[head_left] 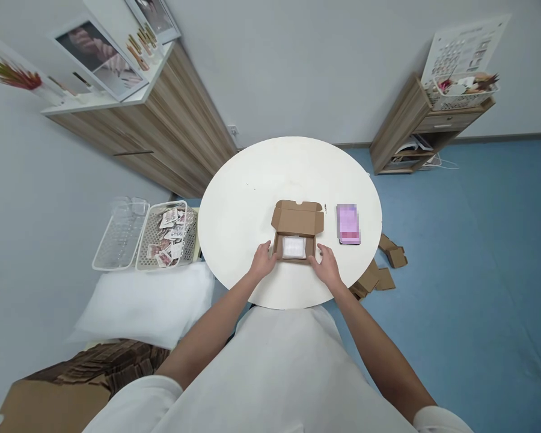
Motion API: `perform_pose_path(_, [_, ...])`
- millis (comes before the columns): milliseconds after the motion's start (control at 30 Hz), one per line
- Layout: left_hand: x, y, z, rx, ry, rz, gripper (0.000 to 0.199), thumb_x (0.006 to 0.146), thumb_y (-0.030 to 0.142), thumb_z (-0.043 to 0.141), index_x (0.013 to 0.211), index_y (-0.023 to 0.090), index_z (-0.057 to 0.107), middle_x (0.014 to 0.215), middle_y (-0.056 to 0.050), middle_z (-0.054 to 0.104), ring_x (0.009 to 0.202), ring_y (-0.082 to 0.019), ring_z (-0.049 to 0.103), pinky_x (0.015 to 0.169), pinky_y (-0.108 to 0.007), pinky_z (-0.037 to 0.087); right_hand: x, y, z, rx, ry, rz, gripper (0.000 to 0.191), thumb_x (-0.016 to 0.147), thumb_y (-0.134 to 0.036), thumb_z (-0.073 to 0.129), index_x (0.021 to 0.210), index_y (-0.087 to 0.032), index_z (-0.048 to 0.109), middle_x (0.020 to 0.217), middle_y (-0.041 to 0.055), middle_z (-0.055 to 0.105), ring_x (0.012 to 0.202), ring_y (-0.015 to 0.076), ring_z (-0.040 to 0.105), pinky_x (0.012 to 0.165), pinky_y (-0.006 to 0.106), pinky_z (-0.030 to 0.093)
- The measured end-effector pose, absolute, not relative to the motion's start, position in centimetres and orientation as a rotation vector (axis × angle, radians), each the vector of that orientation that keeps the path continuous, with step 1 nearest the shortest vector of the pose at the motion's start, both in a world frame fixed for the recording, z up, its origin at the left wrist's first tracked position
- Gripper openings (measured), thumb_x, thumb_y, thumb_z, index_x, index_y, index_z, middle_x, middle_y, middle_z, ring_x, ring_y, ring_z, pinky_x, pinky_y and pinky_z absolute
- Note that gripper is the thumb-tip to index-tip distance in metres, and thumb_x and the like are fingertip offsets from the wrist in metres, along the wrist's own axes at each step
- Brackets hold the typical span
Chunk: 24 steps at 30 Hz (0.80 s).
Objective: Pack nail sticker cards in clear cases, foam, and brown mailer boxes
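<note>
A small brown cardboard box (297,218) stands on the white round table in front of me, its lid raised and tilted back. Inside lies a white wrapped packet (294,247), whose contents I cannot make out. At the box's left side is my left hand (264,261), fingers spread, with the thumb close to the front corner. My right hand (327,266) mirrors it on the right side, thumb at the front right corner and fingers apart. To the right lies a pink-purple rectangular stack (348,224), its surface blurred.
The table (293,162) has a curved edge. Left of it stand a basket of small sachets (174,228), a basket of clear plastic containers (124,231) and a white bag-like bundle (148,300). Flattened cardboard (54,403) is piled lower left; cardboard pieces (392,252) lie at right.
</note>
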<state>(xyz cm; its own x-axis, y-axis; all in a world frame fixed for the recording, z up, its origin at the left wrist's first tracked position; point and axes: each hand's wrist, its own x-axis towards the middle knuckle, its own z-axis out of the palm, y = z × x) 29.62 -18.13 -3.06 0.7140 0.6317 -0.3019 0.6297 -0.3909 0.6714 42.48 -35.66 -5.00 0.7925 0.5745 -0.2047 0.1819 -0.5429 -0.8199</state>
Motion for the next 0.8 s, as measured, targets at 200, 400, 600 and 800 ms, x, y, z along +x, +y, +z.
perform_pose_path(200, [28.4,-18.2,-3.3,1.908,0.838,-0.019,0.037,0.073,0.016,0.042,0.107,0.023,0.057,0.100,-0.002,0.062,0.086,-0.018,0.058,0.079,-0.033,0.045,41.8,-35.2,-5.7,-1.957,-0.432,0.821,0.051,0.071,-0.037,0.052,0.119,-0.020,0.046,0.111,0.0089,0.052,0.090,0.0203,0.057,0.081,0.036,0.046])
perform_pose_path(400, [24.9,-18.5,-4.2,1.882,1.019,0.056,0.037,0.074,0.018,0.043,0.108,0.020,0.057,0.105,-0.004,0.061,0.089,-0.018,0.057,0.081,-0.032,0.044,39.6,-34.2,-5.9,-1.919,-0.547,0.938,0.059,0.069,-0.038,0.056,0.124,-0.024,0.040,0.114,0.0073,0.049,0.095,0.0200,0.054,0.080,0.032,0.046])
perform_pose_path(600, [23.5,-17.0,-4.3,1.810,1.161,0.090,0.034,0.081,0.031,0.039,0.108,0.018,0.055,0.115,-0.008,0.057,0.104,-0.021,0.052,0.089,-0.034,0.039,40.7,-33.1,-6.2,-1.929,-0.554,0.959,0.066,0.068,-0.050,0.056,0.125,-0.020,0.041,0.124,0.0102,0.044,0.096,0.0214,0.051,0.083,0.035,0.044])
perform_pose_path(800, [26.3,-11.8,-3.6,1.438,1.234,0.206,0.058,0.084,0.056,0.023,0.114,0.013,0.047,0.120,-0.014,0.052,0.101,-0.020,0.054,0.080,-0.031,0.043,46.2,-29.3,-4.9,-1.729,-0.125,1.034,0.061,0.075,-0.066,0.031,0.112,-0.022,0.050,0.116,0.0062,0.052,0.088,0.0171,0.053,0.065,0.026,0.046])
